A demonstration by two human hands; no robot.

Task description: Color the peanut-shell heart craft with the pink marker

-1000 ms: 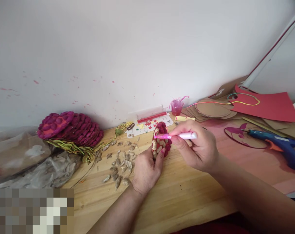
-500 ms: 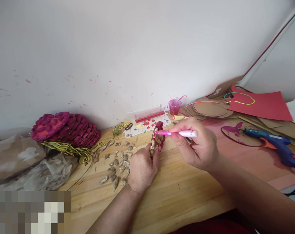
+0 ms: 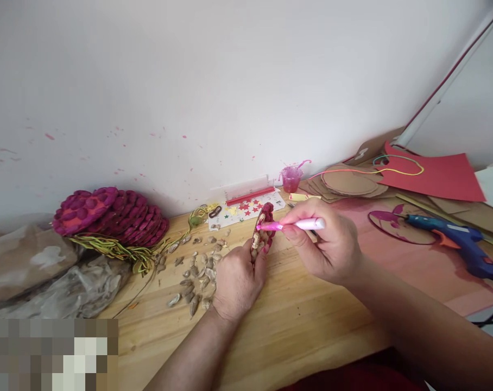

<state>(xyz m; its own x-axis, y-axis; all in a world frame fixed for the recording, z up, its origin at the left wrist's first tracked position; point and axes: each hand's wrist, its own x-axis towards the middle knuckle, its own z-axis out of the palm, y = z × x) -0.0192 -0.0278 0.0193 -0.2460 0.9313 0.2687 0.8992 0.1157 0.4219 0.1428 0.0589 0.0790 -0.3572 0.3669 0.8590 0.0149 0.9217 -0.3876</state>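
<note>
My left hand [image 3: 241, 277] is closed on the lower edge of a disc covered in peanut shells [image 3: 267, 234], held upright with its edge toward me. Magenta coats part of its shells; others are still pale tan. Closed in a pinch, my right hand [image 3: 326, 239] grips a white-handled paintbrush [image 3: 307, 224] with a pink-stained front. The brush tip meets the tan shells on the near side of the disc. Loose peanut shells [image 3: 195, 277] lie scattered left of my left hand. Behind the disc is a white sheet with star stickers [image 3: 226, 220].
A stack of magenta shell discs [image 3: 108, 214] stands at left above yellow-green cords [image 3: 112, 247] and plastic bags [image 3: 79, 288]. By the wall sits a pink paint cup [image 3: 291, 179]. To the right are cardboard discs [image 3: 348, 182], red paper [image 3: 437, 174] and a blue glue gun [image 3: 466, 241].
The brush tip has moved slightly down along the disc's shells, with my right hand shifting a little left. My left hand and the disc stay nearly in place.
</note>
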